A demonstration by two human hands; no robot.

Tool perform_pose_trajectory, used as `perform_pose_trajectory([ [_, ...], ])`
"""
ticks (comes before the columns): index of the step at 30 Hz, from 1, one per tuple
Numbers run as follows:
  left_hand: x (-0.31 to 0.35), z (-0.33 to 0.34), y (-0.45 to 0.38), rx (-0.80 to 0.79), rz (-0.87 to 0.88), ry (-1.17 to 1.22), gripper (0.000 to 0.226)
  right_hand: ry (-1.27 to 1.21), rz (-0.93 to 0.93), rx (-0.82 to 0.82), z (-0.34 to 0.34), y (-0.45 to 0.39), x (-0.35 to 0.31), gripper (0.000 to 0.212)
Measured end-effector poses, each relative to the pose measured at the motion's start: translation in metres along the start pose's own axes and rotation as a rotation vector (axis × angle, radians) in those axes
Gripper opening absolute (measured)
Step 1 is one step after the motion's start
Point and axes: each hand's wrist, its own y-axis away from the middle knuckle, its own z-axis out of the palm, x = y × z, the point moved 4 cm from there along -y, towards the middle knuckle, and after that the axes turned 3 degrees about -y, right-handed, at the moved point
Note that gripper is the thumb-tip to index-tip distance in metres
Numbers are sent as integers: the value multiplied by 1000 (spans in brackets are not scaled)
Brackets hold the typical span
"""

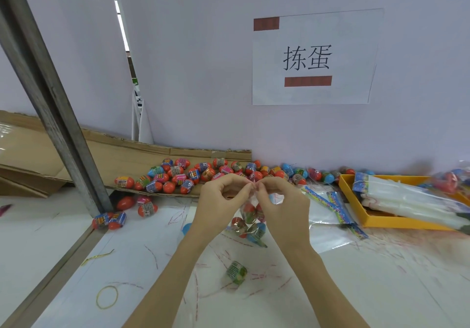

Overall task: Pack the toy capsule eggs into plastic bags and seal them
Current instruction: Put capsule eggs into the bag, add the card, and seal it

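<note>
- Clear plastic bag of capsule eggs: neck pinched by left hand and right hand.
- Loose multicoloured capsule eggs: behind bag.
- Yellow tray: right of bag.

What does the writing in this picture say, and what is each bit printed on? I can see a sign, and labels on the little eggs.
"拣蛋": large black characters on the white paper sign on the wall.
Two red-brown bars on that sign: no text can be read in them.
Labels on the toy eggs on the cardboard: too small and blurred to read.
Printed strips on the plastic bags beside the yellow tray: too blurred to read.
</note>
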Motion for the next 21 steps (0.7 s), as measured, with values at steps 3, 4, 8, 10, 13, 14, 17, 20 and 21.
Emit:
perform_pose_trajectory([
  [3,-1,-1,-1,17,-11,-6,17,31,-54,-85,2,0,-2,9],
  [4,0,-2,0,16,-2,-20,17,83,-100,-95,3,1,-3,10],
  [8,6,-3,1,19,132,-198,11,262,-239,-16,0,4,-6,15],
  [10,10,0,1,25,203,-264,9,279,-241,-21,0,3,-6,13],
  [13,12,3,3,27,215,-260,10,252,-151,-34,0,3,-3,10],
  [14,11,3,3,30,201,-250,10,222,-103,-35,0,3,-1,8],
  [17,7,-1,1,48,125,-196,12,127,-21,-51,0,0,5,6],
  [20,4,-4,0,60,57,-122,11,104,-100,-92,0,-2,1,7],
  [21,4,-5,0,57,44,-102,11,117,-129,-104,1,-1,0,9],
])
